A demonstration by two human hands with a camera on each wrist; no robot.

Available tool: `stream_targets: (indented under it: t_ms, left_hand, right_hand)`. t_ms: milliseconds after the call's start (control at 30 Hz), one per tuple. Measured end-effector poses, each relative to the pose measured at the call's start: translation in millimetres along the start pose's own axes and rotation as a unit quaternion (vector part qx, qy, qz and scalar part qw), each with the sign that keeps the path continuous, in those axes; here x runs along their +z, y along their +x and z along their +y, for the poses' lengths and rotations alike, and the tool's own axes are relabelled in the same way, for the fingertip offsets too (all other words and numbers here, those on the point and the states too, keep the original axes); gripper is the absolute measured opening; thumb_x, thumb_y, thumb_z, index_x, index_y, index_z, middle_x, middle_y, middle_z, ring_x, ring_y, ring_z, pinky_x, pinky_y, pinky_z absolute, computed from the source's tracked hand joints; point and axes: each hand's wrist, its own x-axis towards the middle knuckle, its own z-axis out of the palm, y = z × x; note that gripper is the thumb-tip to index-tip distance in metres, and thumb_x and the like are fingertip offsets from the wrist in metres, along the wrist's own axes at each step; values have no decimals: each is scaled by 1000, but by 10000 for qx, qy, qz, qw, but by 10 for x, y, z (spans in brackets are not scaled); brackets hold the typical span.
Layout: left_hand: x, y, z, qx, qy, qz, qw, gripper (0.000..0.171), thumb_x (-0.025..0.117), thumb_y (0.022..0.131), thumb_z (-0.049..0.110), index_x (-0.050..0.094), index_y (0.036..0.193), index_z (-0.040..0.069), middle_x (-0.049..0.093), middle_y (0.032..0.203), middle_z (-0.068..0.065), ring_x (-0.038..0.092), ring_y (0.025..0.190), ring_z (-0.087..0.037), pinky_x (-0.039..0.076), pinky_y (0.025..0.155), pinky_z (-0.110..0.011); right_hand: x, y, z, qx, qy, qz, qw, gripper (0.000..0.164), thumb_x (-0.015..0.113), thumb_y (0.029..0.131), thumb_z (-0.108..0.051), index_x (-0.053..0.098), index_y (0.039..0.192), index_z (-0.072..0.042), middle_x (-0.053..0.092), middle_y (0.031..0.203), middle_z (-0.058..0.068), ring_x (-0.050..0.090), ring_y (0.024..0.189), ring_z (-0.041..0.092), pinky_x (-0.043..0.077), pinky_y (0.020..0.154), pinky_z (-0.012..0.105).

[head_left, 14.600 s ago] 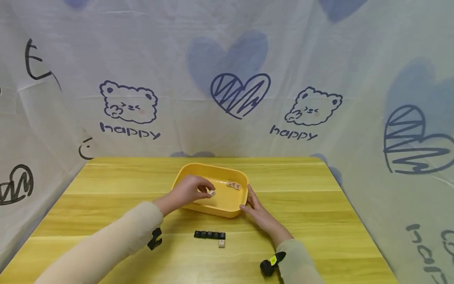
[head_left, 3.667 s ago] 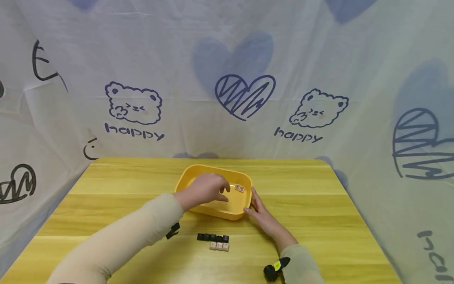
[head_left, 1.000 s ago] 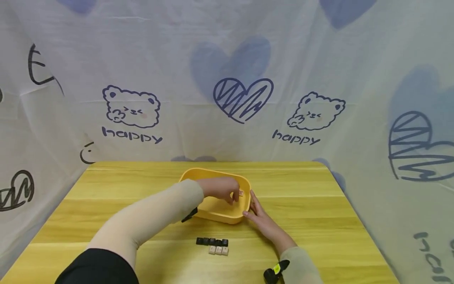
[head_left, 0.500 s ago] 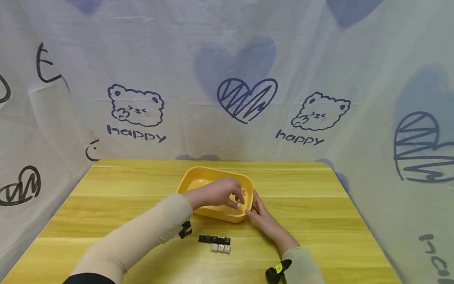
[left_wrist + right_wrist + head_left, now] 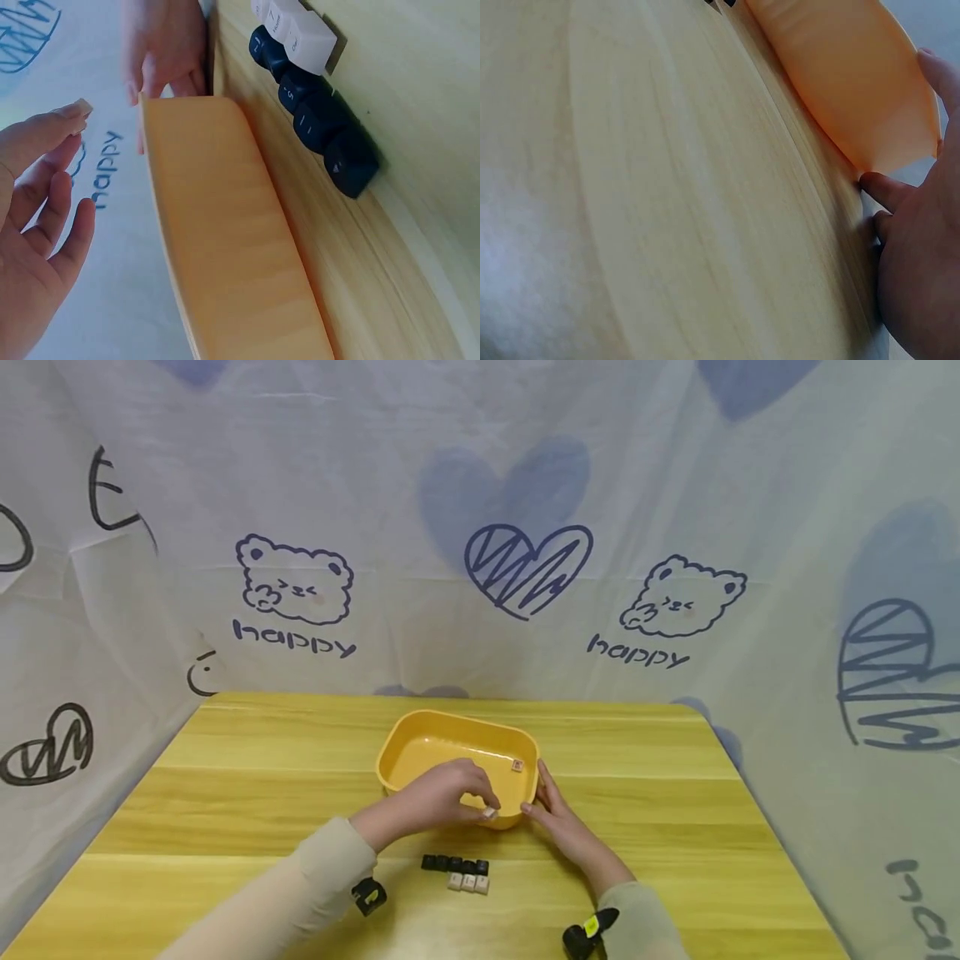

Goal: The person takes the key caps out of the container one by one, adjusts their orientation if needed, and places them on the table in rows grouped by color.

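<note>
My left hand (image 5: pixel 442 795) pinches a small white keycap (image 5: pixel 490 813) between thumb and fingertips, above the near wall of a yellow plastic bin (image 5: pixel 420 716). The same keycap (image 5: pixel 81 112) shows at the fingertips in the left wrist view. My right hand (image 5: pixel 564 828) holds the bin's right end, thumb at the rim and fingers against the outer wall. One pale keycap (image 5: pixel 517 766) lies inside the bin, near its right end. In front of the bin, several black keycaps (image 5: pixel 442 863) form a row, with a shorter row of white keycaps (image 5: pixel 468 883) below its right part.
The wood-grain table (image 5: pixel 645 777) carries the bin and the keycap rows. A white printed cloth (image 5: pixel 390 527) hangs behind and at both sides. Each wrist wears a black camera (image 5: pixel 367 896).
White keycaps beside the black row have grown from one to three, while those in the bin have dwindled to one. Lately my left hand lifted a keycap and moved nearer the bin's front wall.
</note>
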Motion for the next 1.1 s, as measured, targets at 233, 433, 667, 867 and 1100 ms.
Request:
stream_targets:
  t_ms: [233,433,667,867,1100]
  left_hand:
    - [-31,-263,29,-478,-127,574,9971,11,79,82,15,78,93,14,71,90,6,63,85,-11,51,80,-29]
    - [25,-479,54,-1425,-671,572,9859,14,79,82,12,78,96,14,72,92,5,65,84,-11,53,74,-29]
    - [75,-725,72,-1906,-907,443,9765,12,79,82,12,77,93,13,71,87,8,63,79,-9,53,71,-30]
    - [142,-850,52,-1935,-625,374,9784,14,80,78,10,76,91,13,70,85,9,62,76,-7,52,68,-26]
    - [256,-899,47,-1845,-251,227,9823,14,83,75,15,78,88,14,71,85,8,62,75,-5,52,69,-26]
  right_hand:
    - [-4,3,-14,-46,54,-8,10000,80,54,101,-20,-3,158,-20,30,152,24,21,143,36,15,114,54]
    - [-8,10,-19,-45,56,14,10000,81,55,101,-21,-2,158,-19,30,152,25,20,143,36,15,114,55]
    - [2,8,-19,8,90,11,10000,81,55,100,-22,-2,158,-22,28,153,24,19,144,35,15,114,54]
    - [3,-3,-36,-11,118,-20,9999,82,55,100,-22,-3,158,-20,28,153,26,20,143,36,16,114,54]
    - [18,-13,-46,3,112,18,9999,82,55,100,-21,-3,158,-20,23,154,28,18,144,38,14,113,55]
